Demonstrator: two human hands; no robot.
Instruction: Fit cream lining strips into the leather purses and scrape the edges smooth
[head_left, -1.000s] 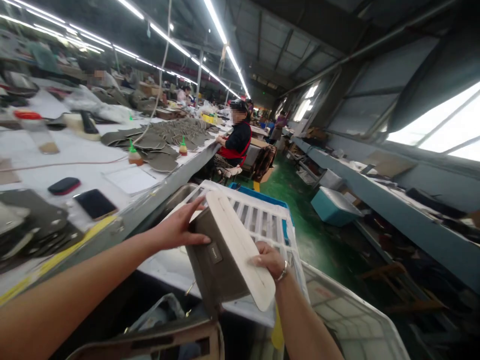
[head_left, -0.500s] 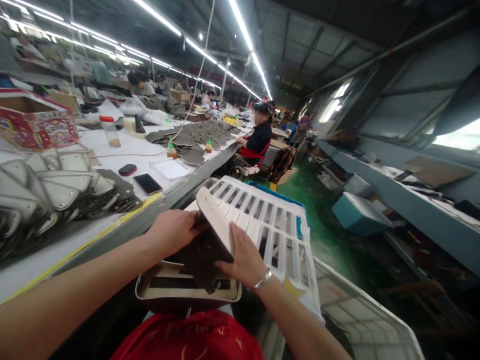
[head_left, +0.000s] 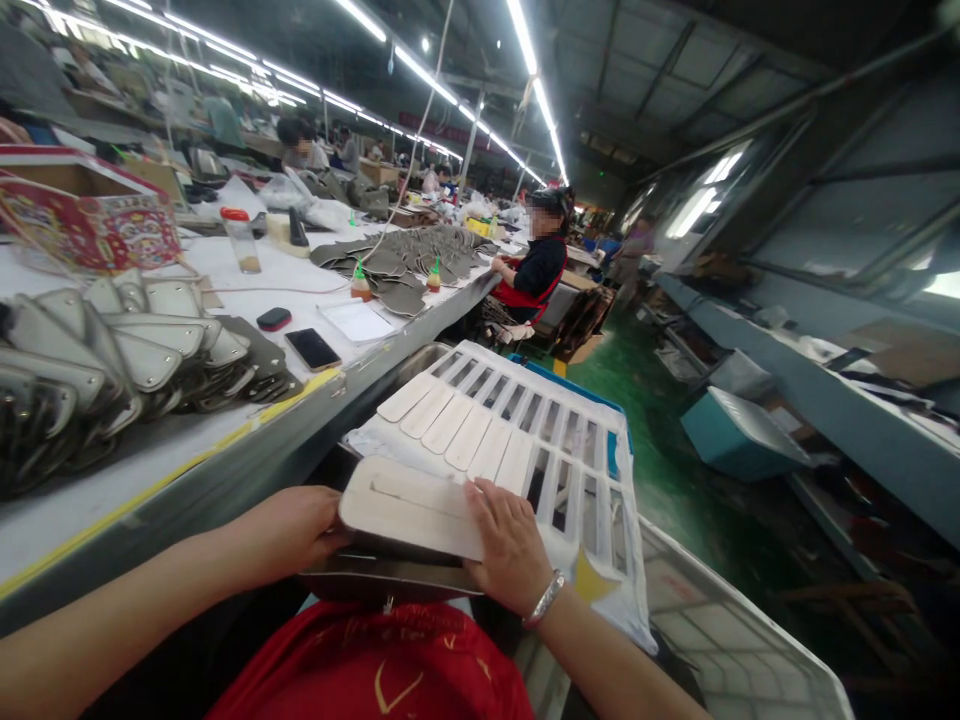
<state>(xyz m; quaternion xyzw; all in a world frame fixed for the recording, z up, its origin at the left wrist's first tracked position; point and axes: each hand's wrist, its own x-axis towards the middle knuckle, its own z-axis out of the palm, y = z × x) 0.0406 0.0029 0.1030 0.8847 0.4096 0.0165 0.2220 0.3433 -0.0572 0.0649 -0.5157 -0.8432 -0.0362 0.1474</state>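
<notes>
A long cream panel with rounded corners and a slit along it lies nearly flat in front of my body. It tops a dark brown piece that looks like part of a bag, mostly hidden beneath. My left hand is closed on the panel's left end, thumb and fingers pinching the edge. My right hand grips the right end, fingers over the top and thumb at the near edge. Just beyond, several cream strips lie side by side on a white slotted rack.
Along the left runs a workbench with stacked grey pieces, a phone, a red-capped jar and green-tipped bottles. A co-worker sits farther along it. A pale crate stands at my right.
The cream panel has turned from steeply tilted to nearly flat, facing up. My left hand has moved down and left to its end. The strips on the rack are now more exposed.
</notes>
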